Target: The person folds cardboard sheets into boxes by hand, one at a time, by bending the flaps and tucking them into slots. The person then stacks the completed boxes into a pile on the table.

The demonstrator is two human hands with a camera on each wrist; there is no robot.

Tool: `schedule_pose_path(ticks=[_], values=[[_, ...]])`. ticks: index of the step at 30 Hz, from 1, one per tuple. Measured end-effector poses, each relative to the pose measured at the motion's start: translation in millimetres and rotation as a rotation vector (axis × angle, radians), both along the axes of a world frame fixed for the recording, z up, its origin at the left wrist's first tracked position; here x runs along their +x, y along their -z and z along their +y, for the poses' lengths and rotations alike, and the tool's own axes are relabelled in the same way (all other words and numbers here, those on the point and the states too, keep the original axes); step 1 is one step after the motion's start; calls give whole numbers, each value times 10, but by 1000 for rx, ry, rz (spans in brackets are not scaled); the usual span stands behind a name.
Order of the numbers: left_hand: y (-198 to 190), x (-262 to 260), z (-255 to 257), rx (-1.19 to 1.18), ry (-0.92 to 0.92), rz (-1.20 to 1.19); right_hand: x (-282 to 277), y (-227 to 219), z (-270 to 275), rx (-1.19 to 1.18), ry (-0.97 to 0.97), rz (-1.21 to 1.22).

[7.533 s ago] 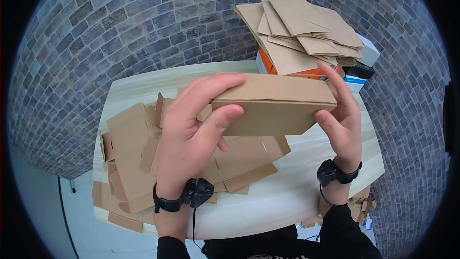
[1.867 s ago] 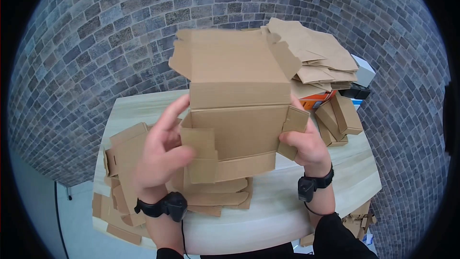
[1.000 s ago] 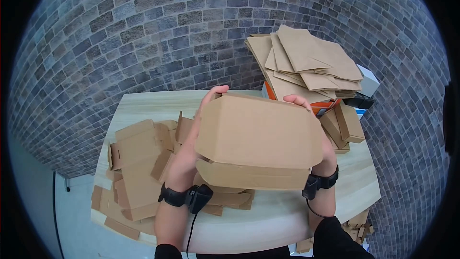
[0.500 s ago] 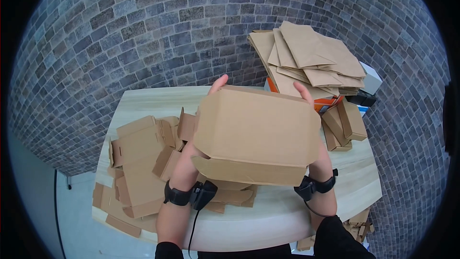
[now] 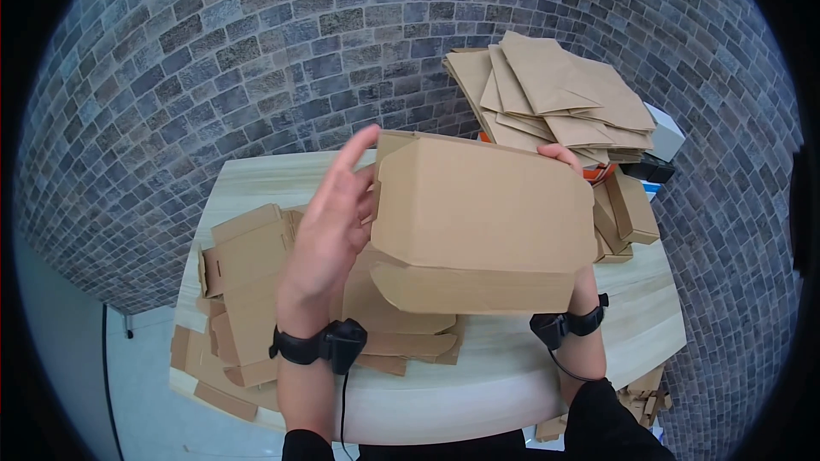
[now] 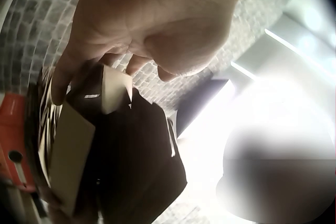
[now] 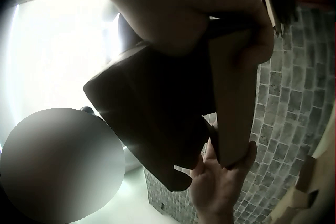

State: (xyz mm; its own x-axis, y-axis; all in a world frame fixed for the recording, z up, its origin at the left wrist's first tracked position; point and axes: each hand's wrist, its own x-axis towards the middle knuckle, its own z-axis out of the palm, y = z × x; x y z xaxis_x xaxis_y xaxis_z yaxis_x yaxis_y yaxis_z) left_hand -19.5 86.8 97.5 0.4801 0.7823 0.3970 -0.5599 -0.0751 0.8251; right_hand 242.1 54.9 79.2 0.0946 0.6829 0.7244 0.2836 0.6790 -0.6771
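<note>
A brown cardboard box (image 5: 487, 205) is held up above the table, its broad panel facing the head camera and a narrow flap (image 5: 478, 290) along its near edge. My right hand (image 5: 559, 155) grips the right end, fingertips over the far edge; the rest of that hand is mostly hidden behind the box. At the left end is my left hand (image 5: 329, 222), index finger stretched up by the far corner and the other fingers loosely bent against the side. The left wrist view shows the box's tabs and slots (image 6: 116, 88) below that hand, largely in shadow.
Flattened cardboard blanks (image 5: 248, 290) overlap on the left of the table (image 5: 530, 393). At the back right, a pile of brown paper sheets (image 5: 555, 94) lies on an orange box. Small folded cartons (image 5: 632, 209) stand beside it. Cardboard pieces (image 5: 645, 393) are heaped below the table's right side.
The smaller closed box held first is out of my hands; cartons now stand at right. The later box, lid up before, now shows a broad panel. My left hand has shifted outward to its left end.
</note>
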Motion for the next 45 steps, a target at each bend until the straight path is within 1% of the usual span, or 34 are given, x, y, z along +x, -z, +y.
schedule_pose_path(ticks=[2,3,5,6,8,10,12,14,15,17,18,20,21,23,24,26,27,29,31,33,34,36,37,39,40,41,42,43,45], values=[[22,52,-38,87,-213,328,-7,-8,-11,4,98,-141],[26,102,-57,85,-215,327,0,13,4,3,96,-141],[24,211,-92,219,-310,352,37,66,43,-7,105,-176],[4,221,-98,182,-282,325,52,41,21,-8,105,-176],[53,204,-46,144,-251,296,88,-46,-51,-99,-182,-87],[60,205,-34,107,-220,267,147,-75,-69,-106,-219,-129],[28,221,-56,23,-200,173,152,-88,-80,-113,-257,-168],[3,217,-64,-13,-179,155,125,-85,-89,-120,-344,-77],[-5,215,-63,-49,-158,134,173,-64,-90,-119,-344,-76],[37,167,-11,-85,-153,121,313,-10,-90,-257,-425,-184],[52,150,5,-121,-148,107,319,-44,-99,-257,-425,-184],[39,147,-5,-120,-157,90,326,-140,-121,-172,-469,-330],[29,149,-12,-120,-166,73,320,-129,-124,-171,-468,-329],[-2,149,-28,-110,-179,82,278,-95,-125,-221,-493,-160],[-10,148,-32,-100,-194,91,250,-124,-142,-221,-493,-158],[-8,141,-28,-93,-226,74,195,-240,-208,-244,-356,-20],[-7,135,-26,-85,-258,56,189,-275,-223,-245,-357,-20],[-37,98,-30,-55,-293,55,180,-323,-230,-344,-255,257],[-61,86,-43,-24,-326,55,210,-314,-254,-315,-274,266],[-74,96,-57,21,-409,81,208,-308,-275,-306,-338,300],[-83,106,-66,20,-408,83,180,-296,-275,-306,-337,302],[-99,135,-86,116,-476,120,68,-269,-252,-230,-205,314],[-105,144,-97,115,-475,120,25,-258,-240,-230,-204,315],[-111,158,-122,186,-480,124,-35,-232,-216,-248,-177,377],[-111,163,-132,188,-479,124,-41,-221,-198,-268,-158,371],[-110,164,-144,237,-478,140,-54,-214,-189,-267,-158,372],[-109,161,-153,287,-477,155,-70,-207,-185,-273,-154,350],[-101,156,-158,288,-478,155,-78,-199,-184,-279,-150,327],[-69,152,-152,397,-459,215,-91,-184,-190,-293,-159,290]])
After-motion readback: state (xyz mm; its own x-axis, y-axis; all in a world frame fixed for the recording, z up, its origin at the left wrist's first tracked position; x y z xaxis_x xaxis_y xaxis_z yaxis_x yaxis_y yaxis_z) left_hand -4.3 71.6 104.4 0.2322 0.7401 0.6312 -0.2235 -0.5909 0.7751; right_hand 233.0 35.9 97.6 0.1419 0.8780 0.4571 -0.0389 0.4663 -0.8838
